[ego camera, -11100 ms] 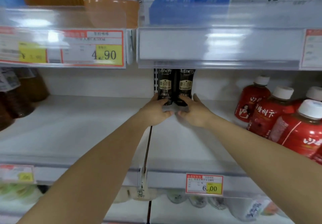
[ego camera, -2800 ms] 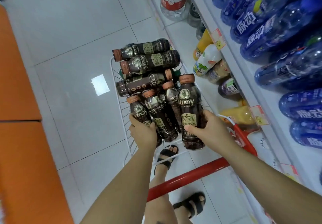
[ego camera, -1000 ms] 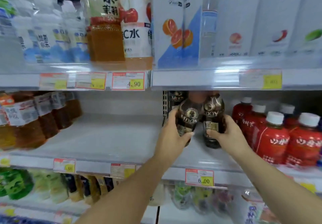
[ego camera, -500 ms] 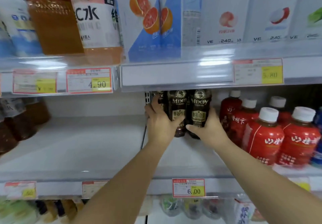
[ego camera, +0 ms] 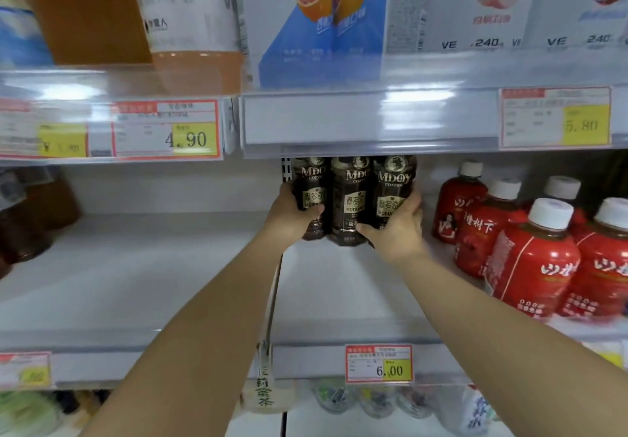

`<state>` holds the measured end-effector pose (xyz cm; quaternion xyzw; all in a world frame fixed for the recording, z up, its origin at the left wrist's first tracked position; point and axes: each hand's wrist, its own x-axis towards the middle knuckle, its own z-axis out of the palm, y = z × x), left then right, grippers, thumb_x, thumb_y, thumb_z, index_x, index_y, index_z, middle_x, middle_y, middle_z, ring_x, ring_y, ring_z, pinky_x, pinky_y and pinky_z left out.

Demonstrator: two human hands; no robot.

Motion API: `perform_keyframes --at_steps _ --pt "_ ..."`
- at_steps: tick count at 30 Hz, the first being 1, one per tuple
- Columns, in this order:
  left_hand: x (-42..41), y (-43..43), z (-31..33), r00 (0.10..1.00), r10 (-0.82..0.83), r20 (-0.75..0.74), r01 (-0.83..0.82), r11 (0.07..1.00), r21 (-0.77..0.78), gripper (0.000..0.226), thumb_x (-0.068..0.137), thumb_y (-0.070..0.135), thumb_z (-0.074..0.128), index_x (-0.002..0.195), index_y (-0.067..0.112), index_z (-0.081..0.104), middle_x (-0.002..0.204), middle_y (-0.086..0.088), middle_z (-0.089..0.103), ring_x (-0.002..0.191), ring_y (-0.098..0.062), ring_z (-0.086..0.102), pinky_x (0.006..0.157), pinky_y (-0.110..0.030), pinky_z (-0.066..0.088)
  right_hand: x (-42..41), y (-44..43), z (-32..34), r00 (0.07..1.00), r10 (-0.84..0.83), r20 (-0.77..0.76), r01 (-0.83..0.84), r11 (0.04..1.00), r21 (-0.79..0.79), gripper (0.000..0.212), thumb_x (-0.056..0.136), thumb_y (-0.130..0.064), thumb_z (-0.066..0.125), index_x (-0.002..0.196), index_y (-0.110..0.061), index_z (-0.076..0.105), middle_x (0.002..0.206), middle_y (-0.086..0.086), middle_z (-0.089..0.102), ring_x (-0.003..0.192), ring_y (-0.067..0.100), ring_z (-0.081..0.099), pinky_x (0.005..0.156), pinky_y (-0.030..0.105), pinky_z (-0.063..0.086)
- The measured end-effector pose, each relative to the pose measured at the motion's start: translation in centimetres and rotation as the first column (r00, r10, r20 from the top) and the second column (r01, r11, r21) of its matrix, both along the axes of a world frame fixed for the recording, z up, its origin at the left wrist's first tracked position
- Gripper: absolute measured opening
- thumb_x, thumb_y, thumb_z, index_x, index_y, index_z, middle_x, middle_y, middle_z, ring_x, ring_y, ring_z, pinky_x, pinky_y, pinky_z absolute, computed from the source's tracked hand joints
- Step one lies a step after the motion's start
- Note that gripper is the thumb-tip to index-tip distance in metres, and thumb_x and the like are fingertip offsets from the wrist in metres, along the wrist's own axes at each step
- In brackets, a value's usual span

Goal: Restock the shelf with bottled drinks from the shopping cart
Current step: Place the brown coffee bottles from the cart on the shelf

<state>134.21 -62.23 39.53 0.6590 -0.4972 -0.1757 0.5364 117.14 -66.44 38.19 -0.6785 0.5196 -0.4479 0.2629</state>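
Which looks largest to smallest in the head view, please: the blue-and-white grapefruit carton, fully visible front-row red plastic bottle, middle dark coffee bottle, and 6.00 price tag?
1. Blue-and-white grapefruit carton (cropped above).
2. Fully visible front-row red plastic bottle; nearness enlarges it.
3-4. Middle dark coffee bottle and 6.00 price tag: too alike to rank.

Three coffee bottles [ego camera: 351, 198] on the shelf [ego camera: 356, 287] — tea bottles [ego camera: 530, 253] right.

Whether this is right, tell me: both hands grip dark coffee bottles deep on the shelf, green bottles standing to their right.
Wrong colour: the head view shows red bottles on the right, not green. The left hand and right hand do grip dark coffee bottles deep on the shelf.
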Motion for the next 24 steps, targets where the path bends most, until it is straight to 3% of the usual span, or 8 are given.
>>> perform_keyframes --at_steps 5,6,8,10,12,15,20,24 --pt "0.7 0.3 0.2 0.997 -0.075 -0.007 0.075 0.997 0.015 0.062 0.086 0.014 0.066 0.137 0.012 0.032 0.127 -0.005 0.055 0.111 -0.020 0.054 0.090 -0.033 0.044 0.0 0.5 1.2 0.999 0.034 0.022 -0.035 0.999 0.033 0.110 0.070 -0.021 0.080 0.146 -0.006 0.002 0.143 0.026 0.024 0.131 0.040 0.030 0.110 0.044 0.026" --pt "0.7 0.3 0.2 0.995 -0.097 -0.014 0.097 0.995 0.019 0.062 0.087 0.013 0.064 0.138 0.012 0.030 0.127 -0.005 0.055 0.113 -0.021 0.054 0.091 -0.033 0.045 -0.5 1.0 1.6 1.000 -0.005 0.024 0.006 1.000 -0.029 0.109 0.069 -0.023 0.080 0.146 -0.005 0.004 0.143 0.026 0.024 0.132 0.039 0.028 0.110 0.043 0.024" --pt "0.6 0.4 0.1 0.993 -0.116 -0.014 0.117 0.993 0.022 0.059 0.089 0.012 0.062 0.139 0.013 0.030 0.123 -0.001 0.055 0.109 -0.018 0.054 0.085 -0.029 0.045 -1.5 2.8 1.7 0.996 -0.086 -0.013 0.076 0.938 -0.339 0.092 0.071 -0.023 0.077 0.144 -0.008 0.024 0.136 0.022 0.036 0.125 0.035 0.034 0.103 0.038 0.027" --pt "0.4 0.6 0.1 0.994 -0.109 0.003 0.109 0.994 -0.019 0.053 0.090 0.011 0.061 0.135 0.015 0.035 0.113 0.004 0.055 0.105 -0.014 0.053 0.081 -0.024 0.041 -2.1 4.8 1.3 0.978 -0.011 -0.209 -0.105 0.838 -0.535 0.064 0.077 -0.020 0.069 0.135 -0.017 0.042 0.130 0.011 0.047 0.116 0.026 0.044 0.095 0.035 0.039" --pt "0.2 0.8 0.2 0.994 -0.110 0.010 0.110 0.992 -0.059 0.050 0.088 0.009 0.062 0.132 0.014 0.038 0.111 0.005 0.055 0.105 -0.013 0.053 0.083 -0.023 0.040 -1.7 5.8 0.8 0.870 0.147 -0.470 -0.361 0.839 -0.406 0.056 0.083 -0.016 0.061 0.135 -0.025 0.043 0.146 0.007 0.033 0.125 0.025 0.042 0.089 0.039 0.048" --pt "0.2 1.0 0.3 0.997 -0.062 0.042 0.064 0.997 -0.050 0.056 0.087 0.011 0.064 0.136 0.014 0.037 0.115 0.003 0.055 0.101 -0.011 0.052 0.082 -0.023 0.039 -0.4 4.9 0.1 0.741 0.205 -0.639 -0.409 0.893 -0.188 0.065 0.089 -0.015 0.053 0.146 -0.028 0.024 0.157 0.012 -0.007 0.140 0.034 0.023 0.091 0.039 0.047" --pt "0.1 0.9 0.0 0.998 -0.021 0.052 0.024 0.998 -0.058 0.056 0.087 0.012 0.063 0.137 0.016 0.037 0.127 -0.004 0.057 0.108 -0.017 0.054 0.084 -0.024 0.039 1.5 3.5 0.1 0.752 0.221 -0.621 -0.358 0.928 -0.103 0.067 0.092 -0.025 0.054 0.148 -0.023 0.018 0.153 0.020 -0.016 0.141 0.041 0.010 0.111 0.042 0.025" --pt "0.1 0.8 -0.1 0.999 0.000 0.047 0.004 0.996 -0.086 0.056 0.086 0.010 0.064 0.136 0.015 0.039 0.125 -0.005 0.058 0.107 -0.017 0.054 0.084 -0.024 0.039 3.3 3.7 0.4 0.792 0.228 -0.566 -0.303 0.952 -0.041 0.066 0.093 -0.027 0.051 0.148 -0.023 0.015 0.151 0.021 -0.017 0.136 0.043 0.009 0.112 0.043 0.020"
